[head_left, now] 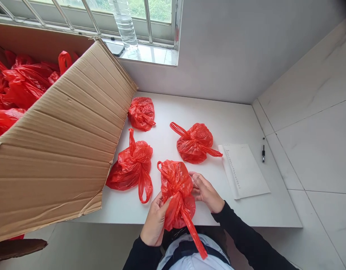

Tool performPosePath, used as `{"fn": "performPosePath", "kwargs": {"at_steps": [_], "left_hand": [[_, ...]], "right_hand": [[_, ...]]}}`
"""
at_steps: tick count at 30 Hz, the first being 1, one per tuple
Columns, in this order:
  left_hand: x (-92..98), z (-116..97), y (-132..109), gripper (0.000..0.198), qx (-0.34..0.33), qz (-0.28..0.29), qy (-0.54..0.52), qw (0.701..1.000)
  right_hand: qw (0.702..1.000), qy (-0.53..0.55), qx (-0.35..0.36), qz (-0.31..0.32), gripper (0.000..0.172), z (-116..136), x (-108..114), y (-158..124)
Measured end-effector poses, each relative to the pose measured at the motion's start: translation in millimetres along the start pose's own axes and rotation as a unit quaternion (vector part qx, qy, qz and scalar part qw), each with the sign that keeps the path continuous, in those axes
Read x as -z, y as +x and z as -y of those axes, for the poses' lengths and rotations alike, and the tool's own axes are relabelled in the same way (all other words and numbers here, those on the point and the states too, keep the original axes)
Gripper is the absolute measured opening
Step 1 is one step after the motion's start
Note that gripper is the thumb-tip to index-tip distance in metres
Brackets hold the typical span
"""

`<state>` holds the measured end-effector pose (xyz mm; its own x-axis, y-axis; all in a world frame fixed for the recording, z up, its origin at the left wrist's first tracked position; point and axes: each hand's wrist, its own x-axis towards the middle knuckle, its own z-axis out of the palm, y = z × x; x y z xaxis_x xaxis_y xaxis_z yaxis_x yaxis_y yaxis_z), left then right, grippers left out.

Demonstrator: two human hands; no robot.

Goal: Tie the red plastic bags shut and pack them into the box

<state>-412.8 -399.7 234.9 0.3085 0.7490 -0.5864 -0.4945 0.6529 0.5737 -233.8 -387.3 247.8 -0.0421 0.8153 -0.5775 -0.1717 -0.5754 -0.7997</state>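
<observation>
A knotted red plastic bag (177,187) is at the table's front edge, its long loose handle hanging toward my body. My left hand (156,219) grips its lower left side, thumb on top near the knot. On the bag's right side rests my right hand (204,190), fingers bent and partly hidden behind the plastic. Three more tied red bags lie on the white table (167,105): one left of the held bag (132,167), one at the back beside the carton (141,113), and one behind and to the right (196,143).
A large cardboard box (63,138) with many red bags (29,80) inside covers the left side. To the right lie a white notebook (246,170) and a black pen (263,153). A clear bottle (126,30) and a phone (115,48) sit on the windowsill.
</observation>
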Motion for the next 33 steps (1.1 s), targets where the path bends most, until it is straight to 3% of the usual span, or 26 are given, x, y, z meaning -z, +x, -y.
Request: {"fn": "performPosePath", "kwargs": {"at_steps": [3, 6, 10, 14, 18, 21, 24, 28, 33], "left_hand": [[1.4, 5, -4, 0.044, 0.013, 0.050, 0.075, 0.996], [4.8, 5, -10, 0.042, 0.019, 0.061, 0.088, 0.994], [5.2, -7, -12, 0.044, 0.047, 0.040, -0.045, 0.997], [-1.0, -23, 4, 0.035, 0.048, 0.028, -0.147, 0.988], [-5.8, -28, 20, 0.028, -0.032, 0.013, -0.111, 0.993], [-5.7, -27, 22, 0.039, -0.124, 0.015, -0.049, 0.991], [-4.8, -29, 20, 0.051, -0.184, 0.018, 0.016, 0.983], [-5.4, -34, 18, 0.040, -0.195, 0.043, 0.054, 0.978], [-5.3, -37, 22, 0.033, -0.189, 0.026, 0.059, 0.980]], "right_hand": [[0.999, 0.043, 0.024, 0.007, 0.057, 0, -2, 11], [0.996, 0.061, 0.055, 0.032, 0.043, -2, -5, 18], [0.991, 0.096, 0.077, 0.058, 0.031, 0, -9, 16], [0.985, 0.115, 0.072, 0.110, 0.027, 7, -12, 12], [0.987, 0.039, 0.110, 0.109, 0.025, 15, -13, 8], [0.981, -0.047, 0.175, 0.072, 0.037, 24, -15, 6], [0.969, -0.098, 0.221, 0.052, 0.034, 32, -20, 5], [0.965, -0.114, 0.232, 0.037, 0.024, 38, -26, 4], [0.969, -0.102, 0.220, 0.049, 0.030, 38, -29, 7]]}}
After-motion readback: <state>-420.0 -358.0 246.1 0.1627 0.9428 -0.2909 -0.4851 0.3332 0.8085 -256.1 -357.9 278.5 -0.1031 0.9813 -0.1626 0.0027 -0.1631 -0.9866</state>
